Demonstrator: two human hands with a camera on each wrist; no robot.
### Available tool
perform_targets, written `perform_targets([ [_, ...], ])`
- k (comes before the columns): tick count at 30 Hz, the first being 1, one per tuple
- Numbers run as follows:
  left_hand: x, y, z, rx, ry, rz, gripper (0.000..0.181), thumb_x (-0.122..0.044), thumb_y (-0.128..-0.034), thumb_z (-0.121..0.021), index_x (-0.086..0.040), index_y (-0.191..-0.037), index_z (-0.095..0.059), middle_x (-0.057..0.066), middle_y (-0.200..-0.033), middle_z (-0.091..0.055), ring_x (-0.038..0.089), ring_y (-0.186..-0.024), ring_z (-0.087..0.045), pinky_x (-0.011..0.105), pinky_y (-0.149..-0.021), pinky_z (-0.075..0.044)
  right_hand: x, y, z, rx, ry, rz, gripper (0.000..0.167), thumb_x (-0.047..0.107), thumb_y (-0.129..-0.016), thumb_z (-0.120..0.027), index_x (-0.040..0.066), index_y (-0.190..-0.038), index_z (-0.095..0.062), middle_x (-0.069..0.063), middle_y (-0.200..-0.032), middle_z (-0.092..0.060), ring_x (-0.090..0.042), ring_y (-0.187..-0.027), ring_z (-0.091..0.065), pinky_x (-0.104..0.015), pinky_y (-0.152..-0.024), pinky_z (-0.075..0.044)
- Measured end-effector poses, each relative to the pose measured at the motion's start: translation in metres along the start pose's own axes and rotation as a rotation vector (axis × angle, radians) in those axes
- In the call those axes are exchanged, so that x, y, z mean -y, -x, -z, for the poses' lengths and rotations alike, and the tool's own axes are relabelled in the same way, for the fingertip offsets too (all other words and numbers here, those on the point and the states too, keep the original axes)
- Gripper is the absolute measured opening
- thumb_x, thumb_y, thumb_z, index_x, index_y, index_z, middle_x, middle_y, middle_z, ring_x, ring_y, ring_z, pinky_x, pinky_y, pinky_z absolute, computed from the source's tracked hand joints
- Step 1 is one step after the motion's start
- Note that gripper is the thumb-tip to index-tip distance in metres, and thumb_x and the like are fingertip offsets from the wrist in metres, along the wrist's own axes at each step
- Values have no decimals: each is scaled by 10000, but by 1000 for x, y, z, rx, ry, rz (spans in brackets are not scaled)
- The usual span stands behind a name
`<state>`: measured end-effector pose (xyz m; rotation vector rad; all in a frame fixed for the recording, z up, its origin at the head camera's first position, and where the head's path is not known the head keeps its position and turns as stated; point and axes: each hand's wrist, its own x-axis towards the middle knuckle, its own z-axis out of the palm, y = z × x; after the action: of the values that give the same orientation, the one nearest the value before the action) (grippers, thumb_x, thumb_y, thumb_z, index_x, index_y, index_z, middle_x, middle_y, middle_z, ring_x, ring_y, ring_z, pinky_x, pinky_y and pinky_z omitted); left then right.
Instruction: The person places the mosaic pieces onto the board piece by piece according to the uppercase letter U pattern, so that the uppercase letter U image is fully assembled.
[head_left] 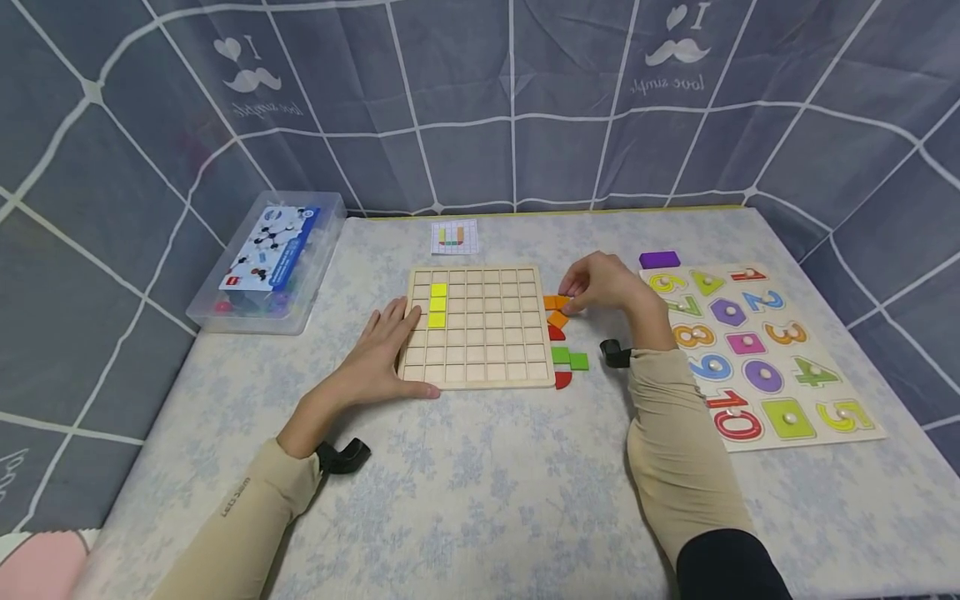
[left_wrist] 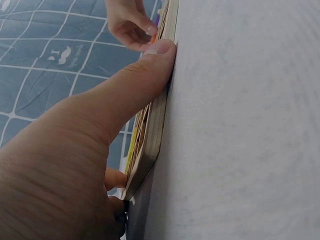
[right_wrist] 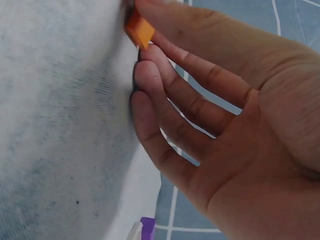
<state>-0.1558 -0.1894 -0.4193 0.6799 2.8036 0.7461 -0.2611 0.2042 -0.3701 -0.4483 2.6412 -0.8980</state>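
Note:
A wooden grid board (head_left: 487,350) lies in the middle of the table, with three yellow squares (head_left: 437,305) in a column near its left side. My left hand (head_left: 382,354) rests against the board's left edge and near corner, fingers spread and thumb (left_wrist: 150,60) along the front edge. Off the board's right side, my right hand (head_left: 603,287) pinches an orange square block (right_wrist: 142,32) between thumb and fingers. Other orange pieces (head_left: 557,319) lie beside it. Nearer me are red rounded pieces (head_left: 562,380) and green squares (head_left: 578,361).
A small pattern card (head_left: 454,237) lies behind the board. At the left stands a clear plastic box (head_left: 303,308) with a blue label. A number-and-shape puzzle board (head_left: 757,354) lies at the right, a purple block (head_left: 660,260) by its far edge.

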Motion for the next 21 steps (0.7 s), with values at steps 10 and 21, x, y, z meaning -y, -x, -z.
perform_targets([
  [10, 1, 0, 1, -1, -12, 0, 1368, -618, -745, -896, -33, -1694, -104, 206, -1766, 22, 356, -1650, 58, 554, -1331, 49, -3, -5, -2, -68, 10, 19, 190, 97, -841, -886, 53, -1002, -796, -84, -920, -758, -228, -890, -665, -298, -795, -517],
  [21, -1, 0, 0, 2, -6, 6, 1365, -612, -748, -896, -38, -1695, -99, 206, -1766, 21, 341, -1651, 61, 540, -1334, 50, 36, -29, -23, -138, 22, 148, 202, 114, -854, -883, 24, -994, -770, -118, -934, -764, -262, -910, -689, -383, -870, -560],
])
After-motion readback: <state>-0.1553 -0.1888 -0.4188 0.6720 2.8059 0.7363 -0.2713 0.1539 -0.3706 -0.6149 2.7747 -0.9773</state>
